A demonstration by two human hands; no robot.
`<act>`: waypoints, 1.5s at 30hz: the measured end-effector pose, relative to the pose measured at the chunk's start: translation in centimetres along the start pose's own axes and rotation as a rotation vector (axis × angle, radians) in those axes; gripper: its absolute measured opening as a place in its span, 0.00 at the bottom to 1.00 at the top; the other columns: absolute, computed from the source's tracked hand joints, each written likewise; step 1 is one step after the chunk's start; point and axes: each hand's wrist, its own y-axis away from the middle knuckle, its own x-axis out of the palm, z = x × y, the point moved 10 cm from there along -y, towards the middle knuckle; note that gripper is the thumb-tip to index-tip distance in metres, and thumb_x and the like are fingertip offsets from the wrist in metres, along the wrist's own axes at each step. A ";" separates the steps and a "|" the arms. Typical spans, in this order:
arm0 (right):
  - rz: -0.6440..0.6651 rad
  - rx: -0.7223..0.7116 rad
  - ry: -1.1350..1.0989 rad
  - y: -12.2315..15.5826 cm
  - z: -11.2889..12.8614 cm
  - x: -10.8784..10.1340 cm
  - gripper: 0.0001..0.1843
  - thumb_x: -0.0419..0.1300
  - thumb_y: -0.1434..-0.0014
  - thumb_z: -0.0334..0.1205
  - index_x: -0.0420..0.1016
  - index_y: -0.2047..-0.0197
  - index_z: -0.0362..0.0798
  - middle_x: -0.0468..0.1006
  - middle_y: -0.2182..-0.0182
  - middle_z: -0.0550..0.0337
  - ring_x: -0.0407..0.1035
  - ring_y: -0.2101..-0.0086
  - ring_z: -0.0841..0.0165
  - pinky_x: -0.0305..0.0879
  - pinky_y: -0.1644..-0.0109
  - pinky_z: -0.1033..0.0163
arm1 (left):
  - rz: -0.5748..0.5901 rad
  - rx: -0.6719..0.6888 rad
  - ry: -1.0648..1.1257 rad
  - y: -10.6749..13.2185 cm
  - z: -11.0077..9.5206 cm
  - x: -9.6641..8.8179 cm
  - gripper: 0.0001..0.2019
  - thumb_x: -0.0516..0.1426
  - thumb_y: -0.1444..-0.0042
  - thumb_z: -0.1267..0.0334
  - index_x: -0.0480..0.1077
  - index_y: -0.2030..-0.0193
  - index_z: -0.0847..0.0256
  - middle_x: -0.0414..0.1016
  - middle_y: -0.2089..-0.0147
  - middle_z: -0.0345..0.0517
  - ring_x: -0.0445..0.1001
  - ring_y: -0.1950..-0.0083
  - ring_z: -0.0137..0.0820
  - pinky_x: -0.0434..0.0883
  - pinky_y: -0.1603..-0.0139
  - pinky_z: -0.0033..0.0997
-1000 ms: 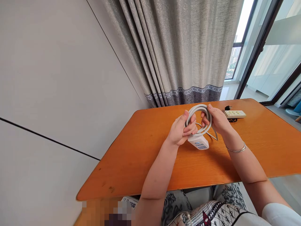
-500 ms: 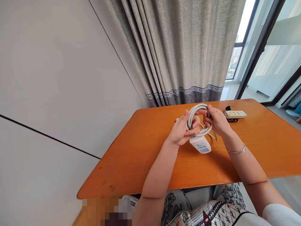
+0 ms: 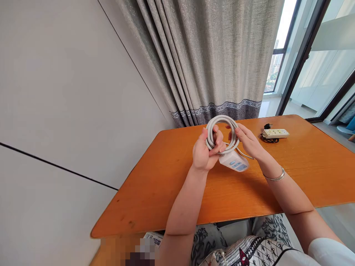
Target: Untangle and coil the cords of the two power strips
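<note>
A white cord (image 3: pixel 221 119) is wound into a round coil, held up over the wooden table (image 3: pixel 166 184). My left hand (image 3: pixel 205 149) is closed around the coil's left side, with its thumb outside and its fingers through the loop. At the opposite side, my right hand (image 3: pixel 246 138) grips the coil between thumb and fingers; some of its fingertips are hidden behind the cord. Just below the coil hangs a white power strip (image 3: pixel 234 162), tilted, its blue-tinted socket face towards me. A loose length of cord trails to the right beneath my right hand.
At the table's back right lies a second, cream power strip (image 3: pixel 276 133) with a black cord and plug. A grey curtain (image 3: pixel 222 55) hangs behind the table, and a pale wall (image 3: pixel 69 92) runs along the left. My lap is at the front edge.
Both hands have shifted left and slightly up with the coil, which now faces me more fully. The power strip has moved with it and tilted. My right hand's fingers are less curled.
</note>
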 end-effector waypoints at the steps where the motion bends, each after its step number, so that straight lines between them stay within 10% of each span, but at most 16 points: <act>1: 0.009 -0.012 0.051 0.0 0.0 0.1 0.30 0.53 0.38 0.69 0.73 0.56 0.49 0.72 0.72 0.63 0.67 0.73 0.71 0.65 0.69 0.65 | -0.016 0.036 -0.003 0.0 -0.5 -0.2 0.21 0.42 0.28 0.52 0.64 0.68 0.59 0.70 0.77 0.35 0.41 0.88 0.15 0.62 0.79 0.22; 11: 0.230 0.011 0.616 0.6 -1.5 2.3 0.26 0.55 0.35 0.38 0.66 0.34 0.46 0.77 0.63 0.54 0.69 0.65 0.64 0.65 0.54 0.56 | -0.262 0.406 -0.099 0.7 -6.7 -3.6 0.22 0.41 0.28 0.54 0.66 0.69 0.57 0.83 0.57 0.42 0.45 0.86 0.18 0.65 0.76 0.25; 19: 0.188 0.022 0.406 1.3 -0.7 2.3 0.38 0.58 0.36 0.55 0.54 0.27 0.52 0.74 0.54 0.53 0.66 0.71 0.71 0.69 0.64 0.60 | -0.316 0.536 -0.105 0.4 -7.4 -4.9 0.17 0.52 0.32 0.52 0.67 0.70 0.58 0.72 0.77 0.35 0.50 0.87 0.17 0.62 0.78 0.23; 26: -0.005 -0.005 0.137 0.2 -1.4 -0.1 0.34 0.55 0.37 0.63 0.63 0.36 0.52 0.69 0.68 0.65 0.65 0.76 0.74 0.66 0.69 0.64 | -0.197 0.281 -0.110 -0.4 -4.4 -3.2 0.18 0.50 0.31 0.50 0.67 0.69 0.59 0.55 0.85 0.31 0.49 0.87 0.19 0.62 0.79 0.21; 32: -0.092 0.027 -0.109 -0.6 -1.9 -1.5 0.37 0.69 0.50 0.61 0.65 0.44 0.52 0.72 0.61 0.61 0.69 0.68 0.72 0.67 0.70 0.67 | -0.095 0.050 -0.102 -0.3 -2.7 -2.2 0.26 0.41 0.28 0.50 0.69 0.70 0.60 0.46 0.86 0.29 0.43 0.88 0.19 0.62 0.78 0.21; 40: -0.007 0.226 -0.369 -0.7 -3.2 -0.5 0.26 0.77 0.58 0.50 0.68 0.65 0.47 0.73 0.75 0.68 0.62 0.76 0.78 0.61 0.73 0.71 | 0.186 -0.185 -0.102 0.0 0.4 -0.5 0.30 0.37 0.30 0.43 0.65 0.71 0.60 0.41 0.88 0.26 0.35 0.89 0.19 0.59 0.82 0.22; 45: 0.188 0.305 -0.522 -0.1 -2.8 1.2 0.28 0.79 0.62 0.49 0.74 0.62 0.46 0.79 0.71 0.61 0.57 0.79 0.80 0.49 0.80 0.73 | 0.213 -0.226 -0.005 -0.1 0.9 -0.9 0.32 0.30 0.31 0.42 0.60 0.73 0.59 0.36 0.88 0.25 0.29 0.88 0.20 0.55 0.85 0.23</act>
